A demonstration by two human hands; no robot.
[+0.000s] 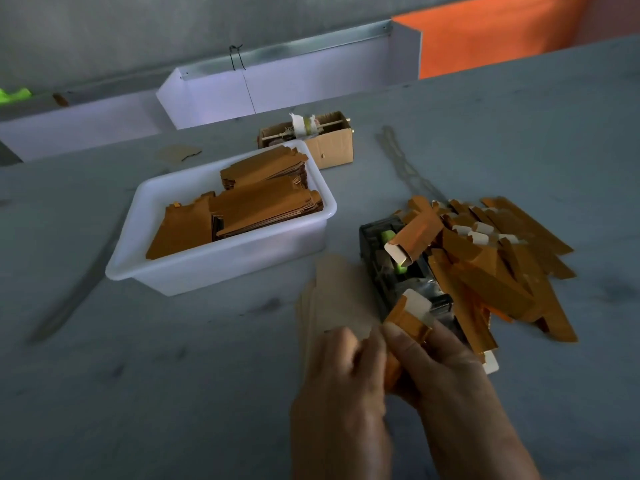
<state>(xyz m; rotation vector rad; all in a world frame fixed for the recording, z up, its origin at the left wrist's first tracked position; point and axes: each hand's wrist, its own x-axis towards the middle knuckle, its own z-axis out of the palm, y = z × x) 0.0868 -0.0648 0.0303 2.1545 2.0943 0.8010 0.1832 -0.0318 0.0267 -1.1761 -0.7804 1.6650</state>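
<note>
Open grey tabletop lies left of and in front of the hands. The right side is crowded by a loose pile of folded orange cardboard cartons, which touches a black machine-like block just beyond the hands. A white rectangular plastic tub sits left of the block and apart from it, holding stacks of flat orange card blanks. A small brown corrugated box stands just behind the tub. Pale flat card sheets lie on the tabletop between tub and block. A white sheet-metal trough runs along the far edge against a grey wall, with an orange panel at far right. The light is dim.

The hands meet at front centre. The left hand, blurred, curls its fingers against the small orange carton with a white end flap. The right hand wraps it from the right, thumb on top. Each grip is closed around the carton, which is held at the block's near end with its flap pointing away.
</note>
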